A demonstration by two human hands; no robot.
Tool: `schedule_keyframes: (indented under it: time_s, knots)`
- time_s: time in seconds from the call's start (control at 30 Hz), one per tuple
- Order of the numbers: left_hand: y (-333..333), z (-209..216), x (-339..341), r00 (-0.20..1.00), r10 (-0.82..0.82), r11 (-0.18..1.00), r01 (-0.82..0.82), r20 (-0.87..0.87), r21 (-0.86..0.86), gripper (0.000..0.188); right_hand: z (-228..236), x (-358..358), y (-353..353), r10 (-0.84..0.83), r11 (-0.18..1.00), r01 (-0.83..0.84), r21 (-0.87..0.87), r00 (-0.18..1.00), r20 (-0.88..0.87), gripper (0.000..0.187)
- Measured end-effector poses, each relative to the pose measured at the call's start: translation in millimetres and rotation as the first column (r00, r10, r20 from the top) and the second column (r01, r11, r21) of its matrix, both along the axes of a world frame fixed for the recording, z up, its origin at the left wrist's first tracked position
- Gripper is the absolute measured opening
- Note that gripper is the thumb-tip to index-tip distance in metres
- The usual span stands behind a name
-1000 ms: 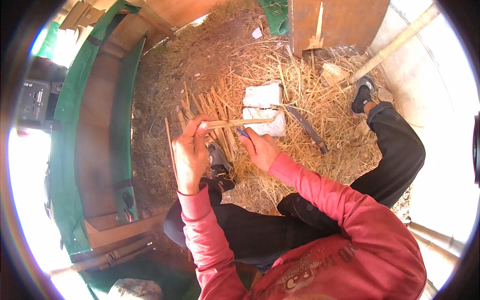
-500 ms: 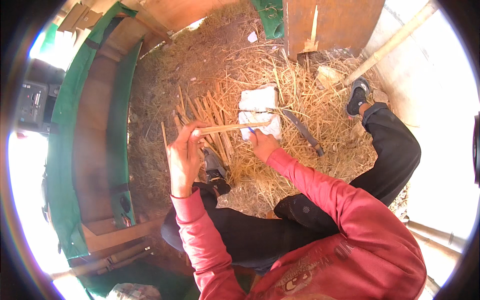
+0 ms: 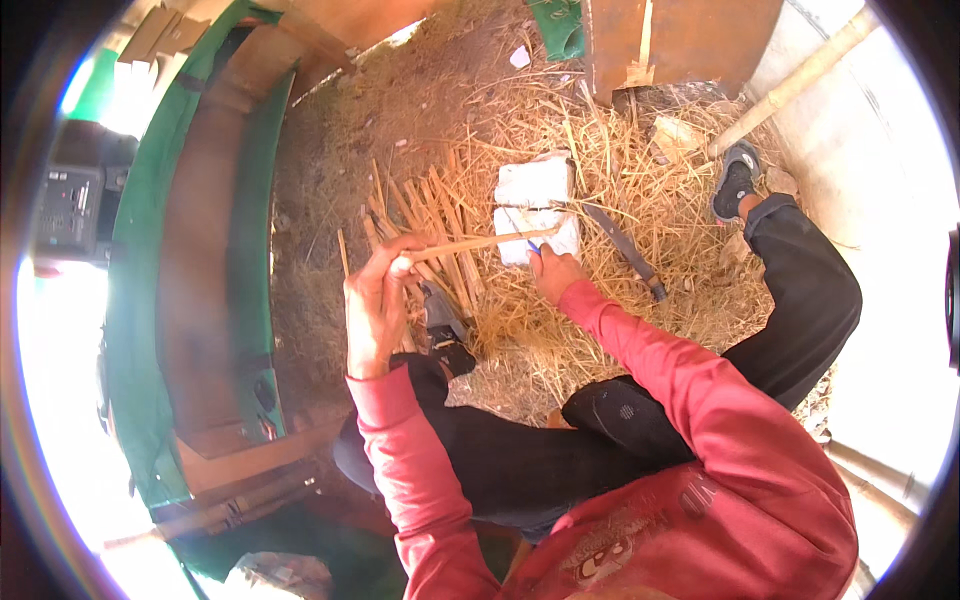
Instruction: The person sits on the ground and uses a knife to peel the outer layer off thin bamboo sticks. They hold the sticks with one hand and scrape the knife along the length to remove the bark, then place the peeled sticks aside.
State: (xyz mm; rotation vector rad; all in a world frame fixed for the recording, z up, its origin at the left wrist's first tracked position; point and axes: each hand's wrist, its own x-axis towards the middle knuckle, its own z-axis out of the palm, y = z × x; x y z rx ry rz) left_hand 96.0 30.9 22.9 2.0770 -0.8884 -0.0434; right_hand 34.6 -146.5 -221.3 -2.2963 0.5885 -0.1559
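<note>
My left hand point(image 3: 376, 300) is closed around one end of a pale bamboo strip point(image 3: 478, 244), which points to the right across the front. A knife point(image 3: 534, 247) with a blue handle is gripped in my right hand point(image 3: 557, 275). Its thin blade lies against the strip near the far end. Behind the strip two white blocks point(image 3: 534, 184) rest on the straw, one beyond the other. Just right of them lies a large dark-bladed knife point(image 3: 622, 244) with a wooden handle. Several split bamboo strips point(image 3: 455, 215) are piled to the left of the blocks.
Loose straw and shavings point(image 3: 520, 330) cover the ground. A green-edged wooden trough point(image 3: 200, 290) runs along the left. At the back right stand a wooden panel point(image 3: 685, 45) and a slanting bamboo pole point(image 3: 790, 85). My shoe point(image 3: 737, 180) is by the pole.
The whole view has shifted slightly, so the scene sits a little farther right. The strip now tilts up more toward its right end, and the knife blade shows more clearly against it.
</note>
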Motion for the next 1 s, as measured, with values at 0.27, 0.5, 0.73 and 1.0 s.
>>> schedule_keyframes:
  time_s: [0.27,0.5,0.73,1.0]
  knots:
    - [-5,0,0,0.999,0.048,0.998,-0.047,-0.008,0.043,0.032,-28,8,-7,-0.056,0.997,0.058,0.043,0.998,-0.034,0.05]
    - [-4,-1,4,1.0,0.025,1.0,-0.025,0.006,0.013,0.034,-52,7,-20,-0.076,0.983,0.103,0.149,0.981,-0.181,0.048]
    - [-6,0,1,0.999,0.034,0.999,-0.035,0.018,0.036,0.036,-90,20,-19,-0.145,0.981,0.169,0.095,0.964,-0.225,0.046]
    - [8,5,2,0.976,0.212,0.977,-0.211,-0.046,0.029,0.034,-117,43,-29,-0.072,0.997,0.064,-0.041,0.959,-0.273,0.049]
